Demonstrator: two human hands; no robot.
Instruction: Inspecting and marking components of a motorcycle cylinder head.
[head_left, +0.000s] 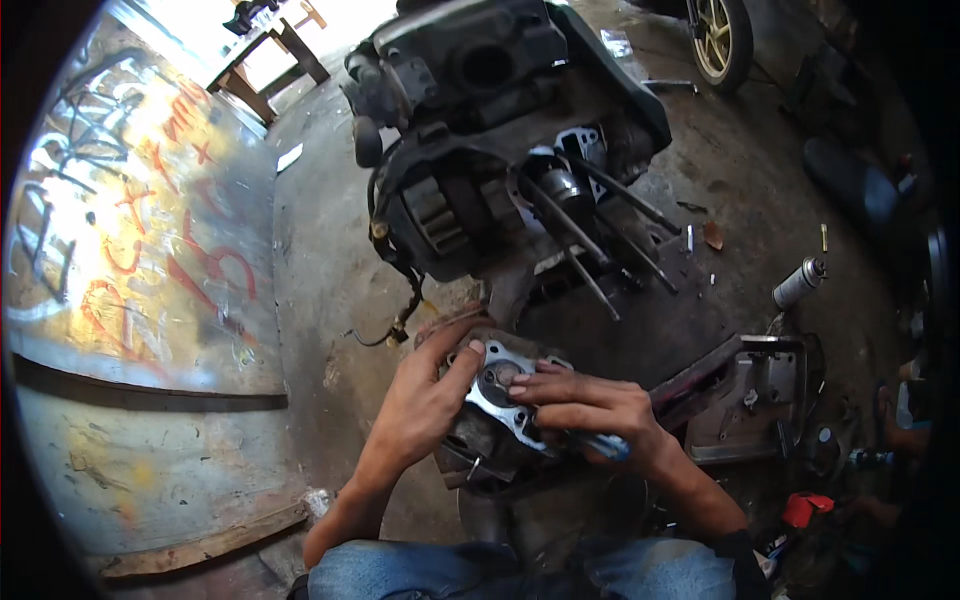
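Note:
A metal cylinder head (pixel 515 420) with a silver rim and dark round chamber sits low in the middle. My left hand (pixel 435 390) grips its left side, thumb on the upper rim. My right hand (pixel 610 420) lays its first fingers on the chamber, while its lower fingers curl round a blue object (pixel 613 447), too hidden to identify. Beyond my hands is a dark engine block (pixel 450 210), with a piston (pixel 560 190) exposed among several long studs.
A metal tray with parts (pixel 715 440) and a spray can (pixel 795 285) lie right. A spray-painted board (pixel 150 250) is left, a wooden table (pixel 255 85) behind, a motorcycle wheel (pixel 722 45) upper right. A red tool (pixel 802 508) lies lower right, near another person's hand (pixel 880 510).

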